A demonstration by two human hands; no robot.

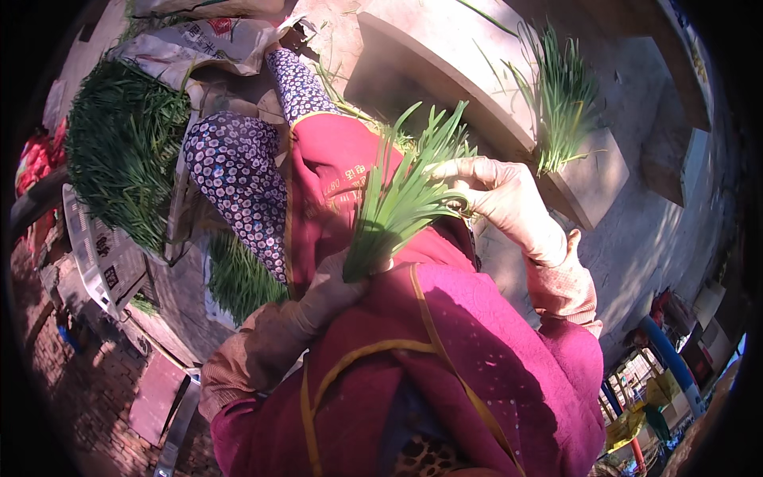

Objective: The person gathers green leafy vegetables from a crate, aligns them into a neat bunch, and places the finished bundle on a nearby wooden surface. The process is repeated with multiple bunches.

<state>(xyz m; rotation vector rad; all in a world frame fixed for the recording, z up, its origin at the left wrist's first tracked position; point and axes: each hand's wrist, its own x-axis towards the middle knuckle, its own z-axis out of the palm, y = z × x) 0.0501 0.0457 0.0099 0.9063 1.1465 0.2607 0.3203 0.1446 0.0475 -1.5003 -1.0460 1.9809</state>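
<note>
My left hand (334, 286), in a pale glove, is closed around the lower end of a bunch of long flat green leaves, likely garlic chives (393, 203), above my red apron (322, 155). At the bunch's other side, my gloved right hand (477, 185) has its thumb and fingers around some of the leaves. Part of the left fingers is hidden behind the bunch. Another bunch of green leaves (563, 101) lies at the upper right, on the edge of a stone-like block.
A white plastic crate (89, 256) heaped with green leaves (128, 149) stands at the left, a printed woven sack (208, 45) beyond it. More leaves (241, 280) lie near my left forearm. A pale slab (453, 53) stands ahead. Brick paving (83, 387) shows at the lower left.
</note>
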